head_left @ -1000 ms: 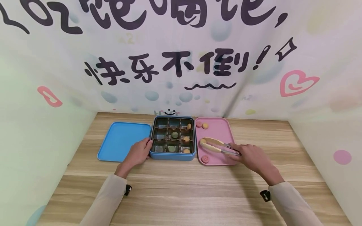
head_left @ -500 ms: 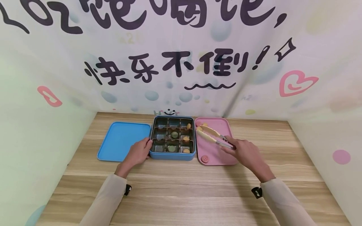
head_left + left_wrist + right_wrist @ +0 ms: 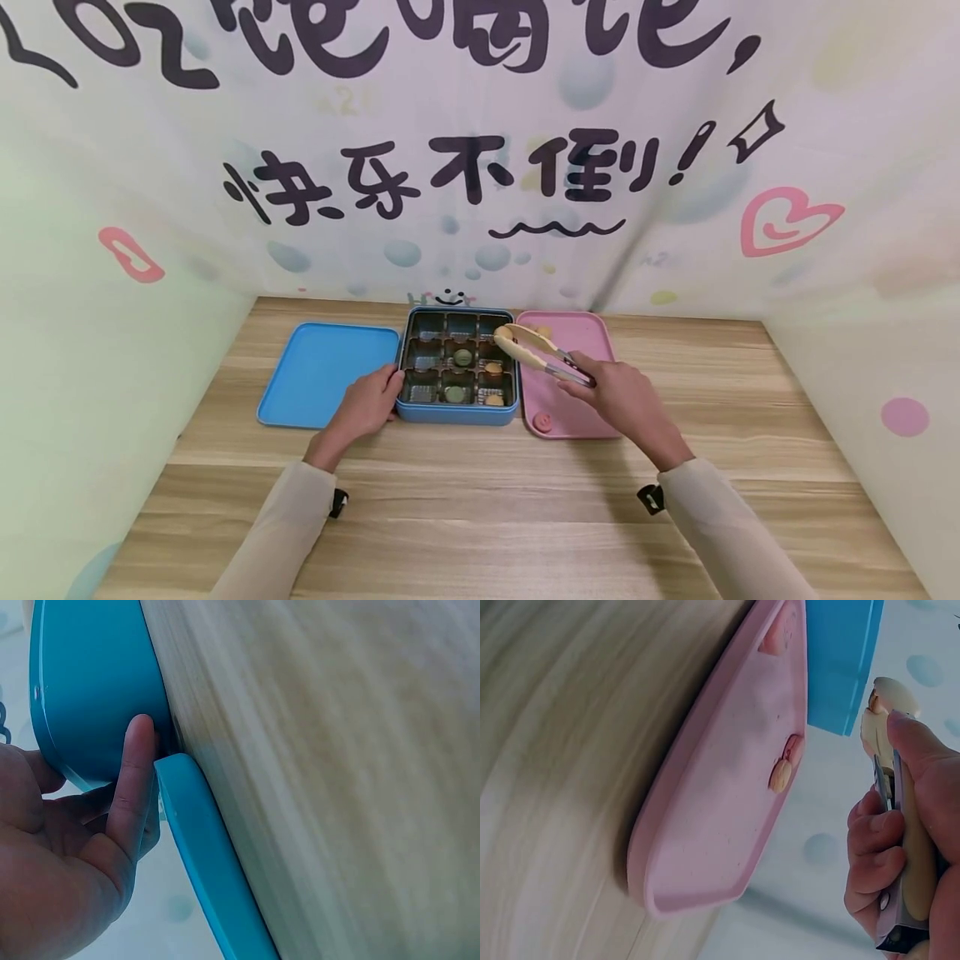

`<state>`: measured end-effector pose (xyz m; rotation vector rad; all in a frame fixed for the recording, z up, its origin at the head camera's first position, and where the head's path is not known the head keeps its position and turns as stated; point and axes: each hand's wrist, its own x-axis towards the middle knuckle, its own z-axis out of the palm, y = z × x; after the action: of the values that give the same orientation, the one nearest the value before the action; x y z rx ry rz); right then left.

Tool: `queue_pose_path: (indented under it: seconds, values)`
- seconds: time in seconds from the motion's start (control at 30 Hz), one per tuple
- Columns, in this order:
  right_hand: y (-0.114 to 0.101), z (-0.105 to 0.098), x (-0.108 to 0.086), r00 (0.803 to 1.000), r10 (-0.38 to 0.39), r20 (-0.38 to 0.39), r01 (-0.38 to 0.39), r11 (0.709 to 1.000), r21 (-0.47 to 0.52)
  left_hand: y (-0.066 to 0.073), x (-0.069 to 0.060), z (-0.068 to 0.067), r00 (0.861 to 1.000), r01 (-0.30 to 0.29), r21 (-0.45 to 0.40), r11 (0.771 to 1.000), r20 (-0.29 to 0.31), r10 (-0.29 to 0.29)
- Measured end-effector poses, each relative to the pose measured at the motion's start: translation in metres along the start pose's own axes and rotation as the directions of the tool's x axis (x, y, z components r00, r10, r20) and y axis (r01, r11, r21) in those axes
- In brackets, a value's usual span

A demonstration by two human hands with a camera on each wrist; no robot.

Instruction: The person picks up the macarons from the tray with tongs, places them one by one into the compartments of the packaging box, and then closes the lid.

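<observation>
My right hand (image 3: 630,408) grips a pair of tongs (image 3: 536,350) with cream tips and metal arms. Between the tips sits a tan macaron (image 3: 503,334), above the back right compartment of the blue box (image 3: 457,414). In the right wrist view, fingers and thumb wrap the tongs' handle. My left hand (image 3: 367,406) holds the box's left side, thumb at the rim and fingers along the outer wall (image 3: 97,690). Inside the dark divided insert lie green macarons (image 3: 462,357) in the middle column and tan macarons (image 3: 492,368) in the right column.
A pink tray (image 3: 581,421) adjoins the box's right side. It bears a pink macaron (image 3: 543,422) at the front, plus a tan macaron (image 3: 781,775) and another pink macaron (image 3: 795,748) at the back. The blue lid (image 3: 322,375) lies left. A printed backdrop stands behind.
My right hand has carried the tongs and tan macaron from the pink tray leftward and back, over the box's back right compartment. The left hand has stayed at the box.
</observation>
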<state>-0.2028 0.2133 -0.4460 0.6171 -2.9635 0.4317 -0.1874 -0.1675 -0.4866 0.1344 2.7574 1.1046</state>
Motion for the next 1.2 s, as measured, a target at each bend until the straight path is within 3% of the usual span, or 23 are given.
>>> queue_pose_path:
  seconds: [0.53, 1.2]
  values:
    - [-0.027, 0.016, 0.023, 1.000, 0.007, -0.016, -0.006, 0.999, 0.037, -0.001, 0.000, 0.000, 1.000, -0.001, -0.009, 1.000, -0.001, 0.001]
    - [-0.047, 0.023, 0.040, 0.997, 0.058, 0.042, -0.058, 0.998, -0.002, -0.002, 0.000, 0.000, 1.000, -0.003, -0.005, 1.000, -0.007, 0.003]
